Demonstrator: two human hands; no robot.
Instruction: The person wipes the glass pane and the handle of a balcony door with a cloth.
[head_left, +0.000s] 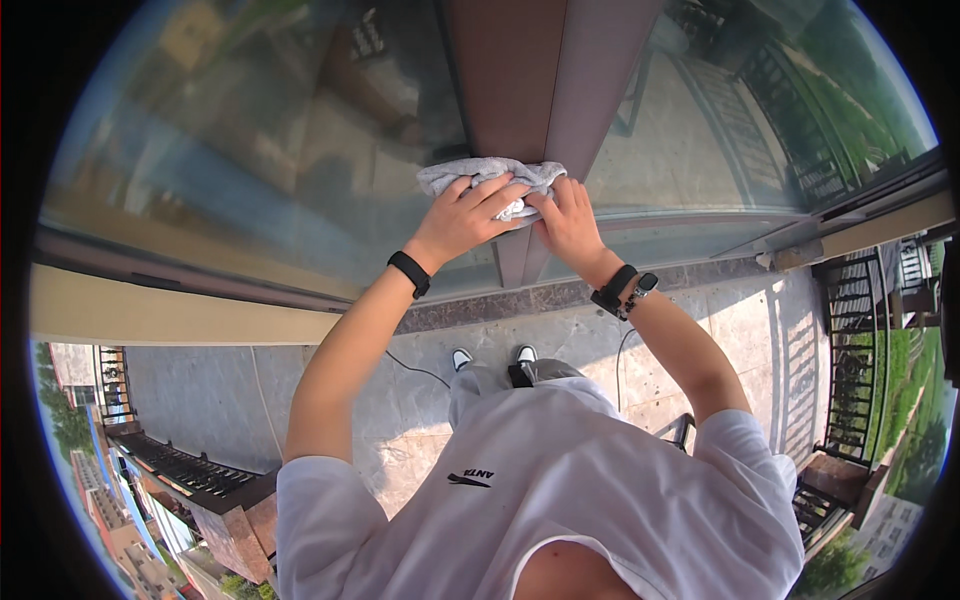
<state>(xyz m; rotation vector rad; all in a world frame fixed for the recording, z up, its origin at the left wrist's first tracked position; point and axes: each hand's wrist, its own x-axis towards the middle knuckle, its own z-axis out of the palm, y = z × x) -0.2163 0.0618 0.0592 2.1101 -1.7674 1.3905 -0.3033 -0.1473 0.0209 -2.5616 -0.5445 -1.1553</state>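
Note:
A crumpled grey-white cloth (440, 178) is bunched against the brown upright post (512, 85) between two glass panes. My left hand (462, 218) lies over the cloth's left and middle part, its fingers bent onto the fabric. On the other side, my right hand (572, 228) grips the cloth's right edge, thumb in front and fingers around the fold. Both arms reach forward, with dark bands on the wrists. The underside of the cloth and what it covers on the post are hidden.
Large reflective glass panes stand left (270, 150) and right (690, 140) of the post. A stone sill (460, 311) runs below. My shoes rest on the paved floor (400, 440), where thin cables lie. Black railings (852, 370) edge the balcony on both sides.

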